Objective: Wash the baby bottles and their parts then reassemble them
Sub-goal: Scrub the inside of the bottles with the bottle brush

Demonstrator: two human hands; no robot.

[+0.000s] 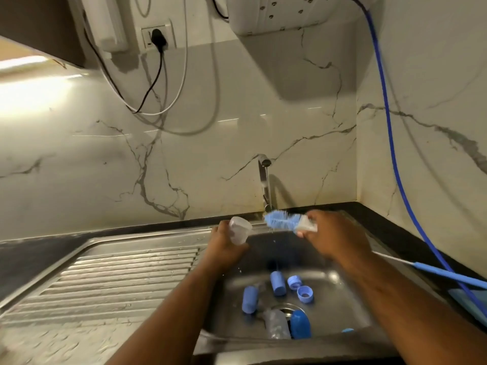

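In the sink, at the front by the drain: a clear bottle on its side, touching a dark blue cap. Farther back on the sink floor: left blue cylinder and right blue cylinder, lying apart, with front blue ring and rear blue ring just right of them. Left of the sink: a ribbed drainboard. Above the sink: left hand gripping a clear cup; right hand closed round a bottle brush, bristles under the tap at the sink's back rim.
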